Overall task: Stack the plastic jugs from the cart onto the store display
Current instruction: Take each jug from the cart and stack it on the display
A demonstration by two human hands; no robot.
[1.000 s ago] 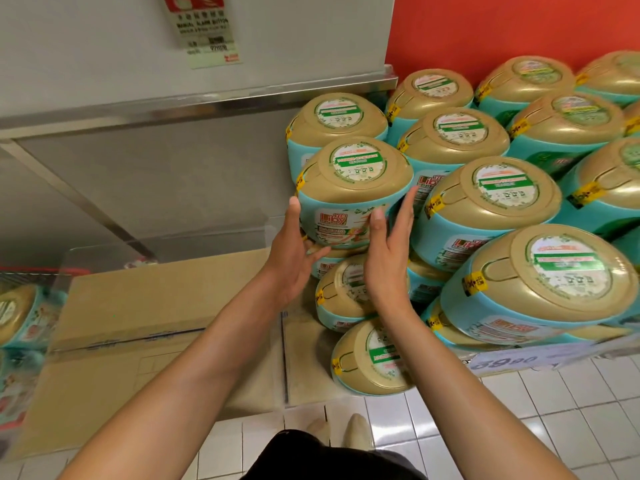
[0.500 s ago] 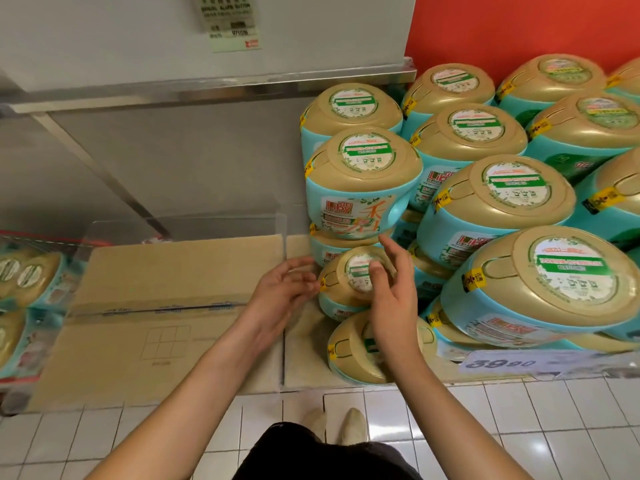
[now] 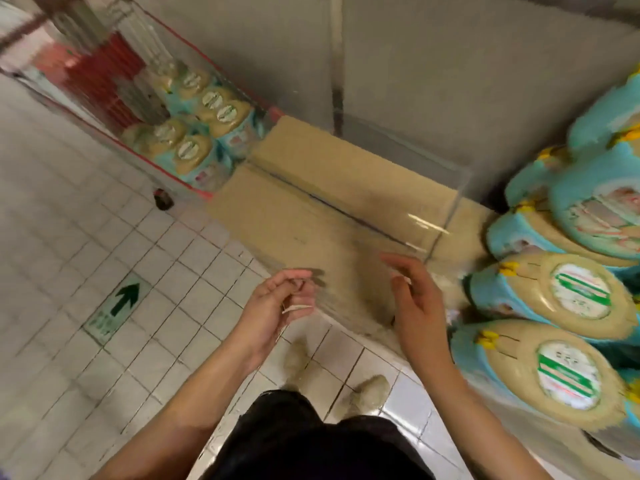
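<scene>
Beside the cardboard platform (image 3: pixel 346 188), at its near edge, both hands hang in the air with nothing in them. Left hand (image 3: pixel 277 306): fingers curled loosely inward, thumb over the fingertips, grasping no object; it sits off the platform's near-left corner, above the white tiled floor (image 3: pixel 86 237). Right hand (image 3: pixel 415 299): fingers spread and relaxed, palm turned toward the left hand, released; it sits at the platform's near-right corner, just beside the stacked jugs (image 3: pixel 561 299) but not touching them.

Stacked jugs: teal bodies with tan caps and round green-and-white labels, lying on their sides with caps facing outward, piled in several tiers on the right of the platform. Motion blur prevents reading the labels or counting the tiers exactly.

Cart (image 3: pixel 114 98): red-framed, standing on the floor at the platform's far-left corner, one wheel visible at its near end. Cart jugs (image 3: pixel 194 133): several of the same kind, upright with caps upward, packed together inside it.

Clear plastic panel (image 3: pixel 433 216): standing upright across the platform's top, toward its right end. Grey wall (image 3: pixel 415 64): directly behind the platform. Green arrow marker (image 3: pixel 117 306): on the floor, well to the left of the platform. Two light-coloured shoes (image 3: pixel 370 393) stand on the tiles in front of the platform's near edge.
</scene>
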